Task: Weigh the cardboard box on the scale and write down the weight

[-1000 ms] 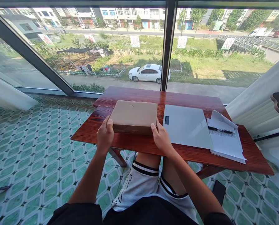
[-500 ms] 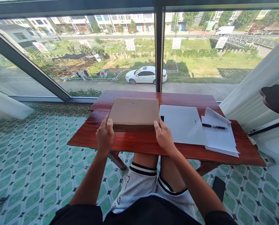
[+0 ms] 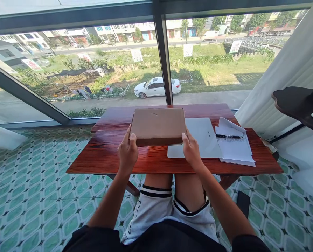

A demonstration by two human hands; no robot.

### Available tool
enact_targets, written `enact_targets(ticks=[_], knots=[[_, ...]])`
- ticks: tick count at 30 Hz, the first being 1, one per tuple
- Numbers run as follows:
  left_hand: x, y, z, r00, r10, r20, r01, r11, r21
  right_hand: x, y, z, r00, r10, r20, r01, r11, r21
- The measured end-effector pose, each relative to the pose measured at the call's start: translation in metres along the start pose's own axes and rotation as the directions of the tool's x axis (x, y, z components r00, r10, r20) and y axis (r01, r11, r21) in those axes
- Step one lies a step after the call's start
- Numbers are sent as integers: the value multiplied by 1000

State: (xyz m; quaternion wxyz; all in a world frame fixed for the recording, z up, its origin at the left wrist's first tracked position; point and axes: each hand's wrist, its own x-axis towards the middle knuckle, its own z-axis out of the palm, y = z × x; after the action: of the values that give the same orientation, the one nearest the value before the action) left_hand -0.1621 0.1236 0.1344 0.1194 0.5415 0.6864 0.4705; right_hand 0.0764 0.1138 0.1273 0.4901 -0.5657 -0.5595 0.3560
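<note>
A flat brown cardboard box [image 3: 159, 124] is held up over the reddish wooden table [image 3: 93, 157], its lid side facing me. My left hand [image 3: 128, 148] grips the box's left near corner, thumb on the front edge. At the right near corner my right hand [image 3: 191, 147] holds it the same way. The fingers under the box are mostly hidden. Behind the box and my right hand, a silver laptop [image 3: 202, 140] lies closed on the table, partly covered from view.
Right of the laptop lie paper sheets [image 3: 235, 150] with a black pen [image 3: 228, 136] on top. A dark shelf-like board [image 3: 298, 101] juts in at the right. On the tiled floor is a dark flat object [image 3: 243, 203]. Large windows stand behind the table.
The box, in both hands, has shifted right and now overlaps the laptop in view. My head view has turned and tilted slightly. Both hands keep their grip.
</note>
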Motion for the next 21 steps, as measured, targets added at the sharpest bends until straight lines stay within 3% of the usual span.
enact_targets(ticks=[9, 21], knots=[[-14, 27, 36, 992, 72, 107, -71, 997, -13, 8, 21, -38, 994, 32, -108, -28, 999, 41], [-33, 49, 87, 980, 61, 188, -44, 994, -98, 28, 52, -93, 974, 17, -224, -20, 1000, -13]])
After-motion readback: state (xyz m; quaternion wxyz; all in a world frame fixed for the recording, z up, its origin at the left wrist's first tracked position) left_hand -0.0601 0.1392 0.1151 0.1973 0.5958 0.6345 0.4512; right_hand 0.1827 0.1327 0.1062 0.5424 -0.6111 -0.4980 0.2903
